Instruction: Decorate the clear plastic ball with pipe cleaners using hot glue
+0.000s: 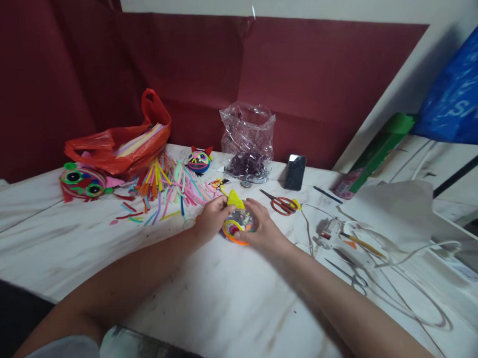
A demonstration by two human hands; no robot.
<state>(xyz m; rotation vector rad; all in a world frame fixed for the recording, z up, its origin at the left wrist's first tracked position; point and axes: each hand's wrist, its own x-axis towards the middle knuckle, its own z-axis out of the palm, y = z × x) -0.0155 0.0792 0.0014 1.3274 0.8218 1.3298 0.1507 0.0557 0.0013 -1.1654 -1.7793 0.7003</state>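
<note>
A small round see-through ball with an orange band and a yellow-and-pink ring is between my hands on the marble-patterned table. The fingers of my right hand wrap round its right side. My left hand pinches a yellow fuzzy triangle at the ball's upper edge; whether the triangle is fixed there I cannot tell. Behind stands a finished-looking blue ball with red ears. Orange-handled scissors lie to the right of my hands.
Several cut pipe cleaners and a red bag lie left, beside a big-eyed decorated figure. A clear plastic bag and a phone stand behind. Right are a glue gun, looping cables, metal scissors and a green box.
</note>
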